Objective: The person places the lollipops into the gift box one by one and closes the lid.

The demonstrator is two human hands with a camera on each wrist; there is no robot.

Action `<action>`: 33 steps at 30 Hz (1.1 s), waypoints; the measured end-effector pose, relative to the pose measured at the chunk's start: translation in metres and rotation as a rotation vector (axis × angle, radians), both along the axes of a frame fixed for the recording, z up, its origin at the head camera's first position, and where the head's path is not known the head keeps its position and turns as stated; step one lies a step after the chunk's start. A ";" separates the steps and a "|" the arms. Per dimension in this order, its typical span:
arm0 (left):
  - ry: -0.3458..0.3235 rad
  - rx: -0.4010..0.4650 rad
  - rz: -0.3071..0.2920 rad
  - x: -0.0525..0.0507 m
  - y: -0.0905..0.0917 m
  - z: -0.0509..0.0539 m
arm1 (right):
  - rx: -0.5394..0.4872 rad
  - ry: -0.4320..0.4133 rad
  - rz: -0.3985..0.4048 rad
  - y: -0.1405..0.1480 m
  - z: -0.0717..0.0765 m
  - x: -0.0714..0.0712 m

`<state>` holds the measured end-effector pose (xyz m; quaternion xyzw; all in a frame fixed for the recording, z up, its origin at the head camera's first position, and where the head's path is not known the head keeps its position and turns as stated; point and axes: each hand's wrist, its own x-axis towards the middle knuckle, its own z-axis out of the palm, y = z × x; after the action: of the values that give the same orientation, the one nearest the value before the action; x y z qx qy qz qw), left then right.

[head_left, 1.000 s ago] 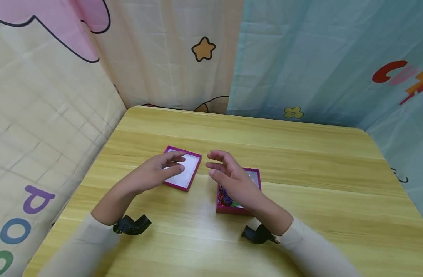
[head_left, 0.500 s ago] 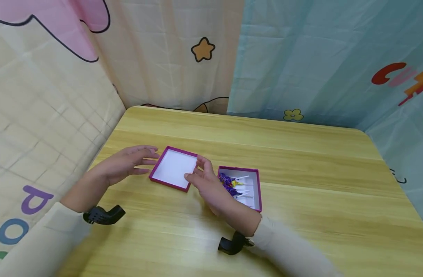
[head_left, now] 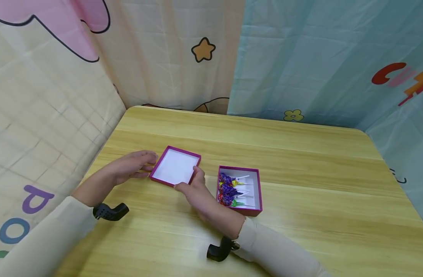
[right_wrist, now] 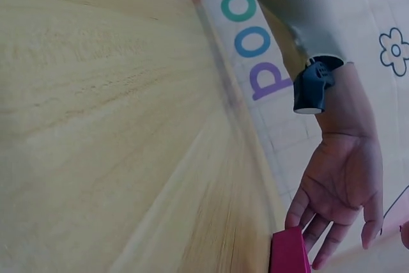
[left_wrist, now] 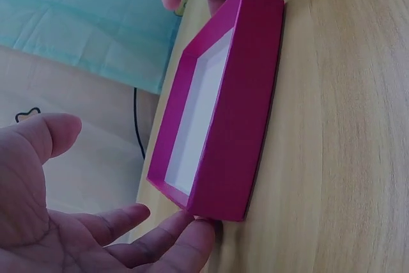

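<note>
A shallow magenta box lid (head_left: 176,167) with a white inside lies open side up on the table; its side wall (left_wrist: 246,113) fills the middle of the left wrist view. At its left edge my left hand (head_left: 133,166) has its fingers loosely extended, the fingertips touching the lid's side. My right hand (head_left: 201,194) is at the lid's near right corner, thumb by the front edge and fingers along the right side. Right of it stands a matching box (head_left: 246,211) holding several wrapped lollipops (head_left: 228,189), heads left and white sticks right.
The wooden table (head_left: 318,184) reaches back to a printed curtain (head_left: 294,57). Another cloth (head_left: 59,146) with letters hangs along its left side. A black wrist camera (head_left: 111,211) sits on my left wrist, another camera (head_left: 219,250) on my right.
Both hands have moved left from over the lid and box. The left hand is now at the lid's left side, the right at its near right corner. The lollipops are uncovered to view.
</note>
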<state>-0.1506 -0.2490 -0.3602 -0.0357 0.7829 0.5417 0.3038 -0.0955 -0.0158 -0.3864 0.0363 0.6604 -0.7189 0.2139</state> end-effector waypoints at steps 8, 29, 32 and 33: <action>0.006 -0.008 -0.029 -0.003 0.003 -0.004 | -0.040 -0.051 -0.021 0.000 0.001 -0.007; 0.060 0.111 0.024 -0.009 0.013 0.021 | -0.166 -0.119 -0.059 0.021 0.035 -0.032; 0.118 0.148 0.013 -0.009 0.020 0.023 | -0.152 -0.089 -0.046 0.029 0.043 -0.038; 0.141 0.167 0.012 -0.010 0.022 0.024 | -0.148 -0.074 -0.042 0.032 0.045 -0.040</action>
<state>-0.1602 -0.2268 -0.3360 0.0235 0.7544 0.6079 0.2466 -0.1357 0.0161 -0.3414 0.0609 0.5962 -0.7681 0.2254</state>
